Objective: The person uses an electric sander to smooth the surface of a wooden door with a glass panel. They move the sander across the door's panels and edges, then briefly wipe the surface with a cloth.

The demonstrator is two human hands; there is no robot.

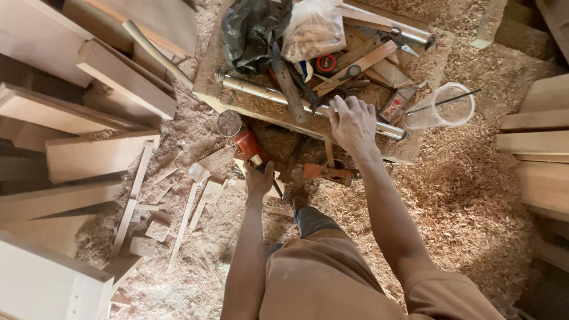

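The low wooden board point(207, 89) on the sawdust-covered floor served as the landmark; it carried a heap of tools, a black plastic bag point(252, 29) and a clear bag of small wooden pieces point(312, 26) at its far side, and a long metal pipe point(267, 95) running along its near edge. The right hand point(352, 121) lay flat with fingers spread apart on the near end of that pipe, gripping nothing so far as could be seen; the left hand point(258, 178) was closed around the orange power tool point(249, 145), which sat just off the board's near edge, its round disc end point(229, 122) pointing toward the pipe.

The main risk, in my judgement, was the disc: it stood near the pipe and not far from the spread right fingers, so a slip or a sudden start could have brought it against metal or skin; the pipe itself, being round and resting on loose shavings, might have rolled under the pressing palm. A clear plastic cup point(441, 106) tilted at the board's right corner could easily have been knocked; wooden offcuts point(195, 201) scattered to the left of the board offered poor footing; thick sawdust could have hidden a cord or small tools.
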